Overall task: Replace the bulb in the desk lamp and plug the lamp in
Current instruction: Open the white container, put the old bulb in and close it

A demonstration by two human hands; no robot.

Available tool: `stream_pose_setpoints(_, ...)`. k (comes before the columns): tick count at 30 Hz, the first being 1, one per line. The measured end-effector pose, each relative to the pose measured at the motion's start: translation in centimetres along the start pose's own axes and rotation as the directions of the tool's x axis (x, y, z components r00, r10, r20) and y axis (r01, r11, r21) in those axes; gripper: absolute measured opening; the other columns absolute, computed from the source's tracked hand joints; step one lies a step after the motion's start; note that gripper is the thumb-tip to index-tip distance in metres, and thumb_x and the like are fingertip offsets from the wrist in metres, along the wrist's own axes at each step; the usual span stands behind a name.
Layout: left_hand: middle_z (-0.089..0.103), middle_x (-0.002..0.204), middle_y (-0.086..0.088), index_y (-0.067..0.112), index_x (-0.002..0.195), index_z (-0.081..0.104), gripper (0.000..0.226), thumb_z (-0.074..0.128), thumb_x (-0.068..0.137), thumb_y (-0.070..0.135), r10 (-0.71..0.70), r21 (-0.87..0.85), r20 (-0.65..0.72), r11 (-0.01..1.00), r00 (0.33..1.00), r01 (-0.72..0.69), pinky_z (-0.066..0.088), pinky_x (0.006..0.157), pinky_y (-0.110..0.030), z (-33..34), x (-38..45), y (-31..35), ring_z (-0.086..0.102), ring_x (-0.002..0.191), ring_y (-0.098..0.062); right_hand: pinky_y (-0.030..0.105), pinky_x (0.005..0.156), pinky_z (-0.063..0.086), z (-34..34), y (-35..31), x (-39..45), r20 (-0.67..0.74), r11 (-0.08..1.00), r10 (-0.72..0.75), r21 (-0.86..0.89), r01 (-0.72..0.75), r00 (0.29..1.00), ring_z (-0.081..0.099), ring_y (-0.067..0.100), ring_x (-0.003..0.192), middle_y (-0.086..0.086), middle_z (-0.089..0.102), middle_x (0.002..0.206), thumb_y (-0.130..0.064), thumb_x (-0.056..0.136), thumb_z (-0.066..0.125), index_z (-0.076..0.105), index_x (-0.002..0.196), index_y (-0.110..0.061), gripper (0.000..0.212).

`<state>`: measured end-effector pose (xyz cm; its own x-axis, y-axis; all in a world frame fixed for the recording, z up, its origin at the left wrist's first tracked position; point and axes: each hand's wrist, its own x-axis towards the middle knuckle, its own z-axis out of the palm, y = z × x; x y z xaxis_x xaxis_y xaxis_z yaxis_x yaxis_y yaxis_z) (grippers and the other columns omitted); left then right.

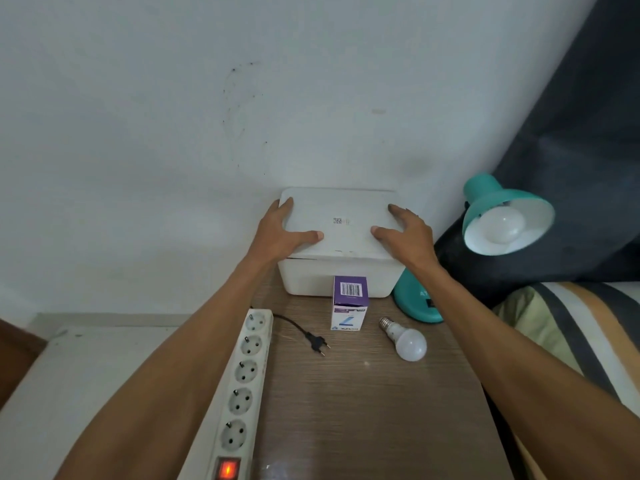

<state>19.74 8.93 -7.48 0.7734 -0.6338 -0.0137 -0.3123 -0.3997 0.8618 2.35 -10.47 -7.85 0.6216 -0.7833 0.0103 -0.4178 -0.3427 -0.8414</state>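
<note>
— Lamp first: where does it stand?

— Teal desk lamp (pixel 498 216) at the table's far right corner, its round base (pixel 417 304) on the wood, its glossy cone shade tilted toward the camera with a frosted white bulb (pixel 500 225) seated inside. The neck between base and shade is hidden behind the right hand and hard to pick out against the dark fabric.

— And the other bulb?

— Loose bulb (pixel 407 341) lies on its side on the brown wood-grain table (pixel 363 410), matte white globe near, ribbed metal screw cap pointing away. Just left of it stands a small purple-and-white carton (pixel 349 303), barcode on top. Further left lies a black two-pin plug (pixel 317 342), unplugged, its cord curving back toward the power strip.

— The strip?

— Long white power strip (pixel 244 382) along the table's left edge, five round sockets showing, red switch lit at the near end, which is cut off by the frame.

— The hands?

— Both rest on the smooth lid of a white plastic box (pixel 339 268) against the wall. Left hand (pixel 285 232) wraps the lid's left edge, right hand (pixel 407 233) the right edge, fingers spread and thumbs pressed on top. Whether the lid is lifted is unclear.

— Beyond that?

— Dark pillow (pixel 571 168) and striped bedding (pixel 568 327) to the right.
</note>
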Motion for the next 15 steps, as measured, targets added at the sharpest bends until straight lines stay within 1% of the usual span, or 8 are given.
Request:
stream_pose_setpoints(4,0.029,0.165,0.001,0.012,0.16,0.032,0.106,0.091,0.075,0.037,0.045,-0.002,-0.023,0.999,0.999,-0.045,0.026,0.113,-0.021,-0.6,-0.6,0.9,0.031,0.15,-0.017,0.037,0.121,0.022,-0.7,-0.9,-0.3,-0.017,0.999,-0.043,-0.007,0.043,0.999,0.026,0.019,0.147,0.005,0.036,0.157,-0.039,0.083,0.072,0.045,0.147,-0.023,0.071)
stream_pose_setpoints(6,0.028,0.166,0.001,0.014,0.16,0.033,0.107,0.091,0.074,0.04,0.067,0.005,-0.041,0.998,0.997,-0.067,0.027,0.116,-0.024,-1.0,-1.3,1.4,0.031,0.15,-0.016,0.035,0.118,0.021,-1.1,-1.5,-1.0,-0.028,0.997,-0.08,-0.025,0.079,0.996,0.025,0.021,0.147,0.007,0.033,0.158,-0.038,0.085,0.071,0.044,0.148,-0.022,0.07)
stream_pose_setpoints(10,0.028,0.166,0.0,0.014,0.16,0.032,0.104,0.09,0.077,0.037,0.129,0.05,-0.082,0.991,0.988,-0.125,0.024,0.11,-0.019,-1.9,-4.0,2.1,0.029,0.142,-0.006,0.039,0.117,0.023,-1.5,-2.4,-3.4,-0.053,0.989,-0.132,-0.079,0.127,0.99,0.026,0.026,0.147,0.011,0.03,0.159,-0.041,0.086,0.068,0.041,0.149,-0.023,0.071)
stream_pose_setpoints(15,0.028,0.165,-0.003,0.011,0.16,0.032,0.103,0.088,0.078,0.038,0.175,0.113,-0.116,0.98,0.978,-0.162,0.023,0.109,-0.017,-2.8,-9.3,2.4,0.026,0.135,-0.002,0.043,0.117,0.029,-1.9,-2.7,-7.8,-0.055,0.984,-0.168,-0.067,0.164,0.984,0.034,0.029,0.142,0.014,0.035,0.156,-0.041,0.085,0.07,0.043,0.148,-0.022,0.071)
